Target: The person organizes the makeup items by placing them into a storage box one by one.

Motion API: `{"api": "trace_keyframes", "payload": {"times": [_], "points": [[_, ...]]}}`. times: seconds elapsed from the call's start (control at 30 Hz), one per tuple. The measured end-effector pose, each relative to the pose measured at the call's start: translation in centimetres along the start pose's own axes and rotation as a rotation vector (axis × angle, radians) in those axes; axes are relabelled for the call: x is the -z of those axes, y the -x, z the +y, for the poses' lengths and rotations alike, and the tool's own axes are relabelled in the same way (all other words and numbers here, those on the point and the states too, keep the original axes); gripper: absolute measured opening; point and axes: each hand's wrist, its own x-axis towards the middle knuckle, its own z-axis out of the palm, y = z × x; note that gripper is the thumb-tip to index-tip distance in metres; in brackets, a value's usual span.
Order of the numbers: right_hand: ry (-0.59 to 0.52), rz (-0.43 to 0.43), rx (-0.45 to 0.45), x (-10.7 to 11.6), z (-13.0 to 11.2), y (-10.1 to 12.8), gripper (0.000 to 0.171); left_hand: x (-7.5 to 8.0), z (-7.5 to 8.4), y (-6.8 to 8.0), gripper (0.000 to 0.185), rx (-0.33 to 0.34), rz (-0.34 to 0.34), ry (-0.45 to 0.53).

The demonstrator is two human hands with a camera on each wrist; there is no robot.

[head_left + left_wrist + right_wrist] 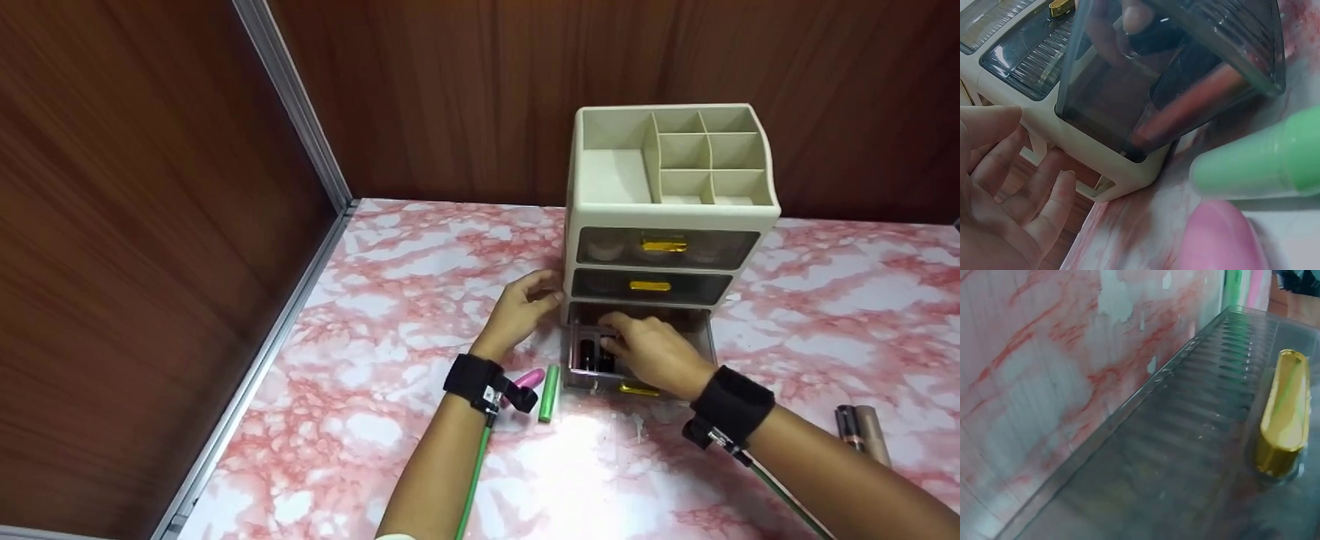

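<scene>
One lipstick (587, 352) under right grip (654, 352)

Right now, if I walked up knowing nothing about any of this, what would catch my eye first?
Likely the cream organizer at the back of the pink marble table, its bottom drawer pulled open. The right hand reaches into that drawer among dark tubes, while the left hand rests against the organizer's lower left corner. Just left of the drawer lie a green tube and a pink tube.
</scene>
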Motion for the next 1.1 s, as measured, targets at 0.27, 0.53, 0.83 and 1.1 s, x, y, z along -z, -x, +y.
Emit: {"api": "trace_keyframes", "payload": {"times": [0.27,0.53,0.83,1.1], "points": [[0.000,-0.055,-0.003,-0.46,0.39,-0.30,0.025,0.27,-0.16,0.15,0.039,0.009,-0.010,0.018],[-0.006,-0.097,-0.013,-0.65,0.67,-0.35,0.031,0.22,-0.31,0.06,0.037,-0.002,-0.005,0.056],[-0.013,-0.145,-0.032,-0.58,0.51,-0.72,0.028,0.24,-0.45,0.14,0.039,0.006,0.001,0.058],[-0.008,-0.105,-0.014,-0.55,0.72,-0.52,0.023,0.01,-0.34,-0.02,0.037,-0.009,-0.006,0.043]]}}
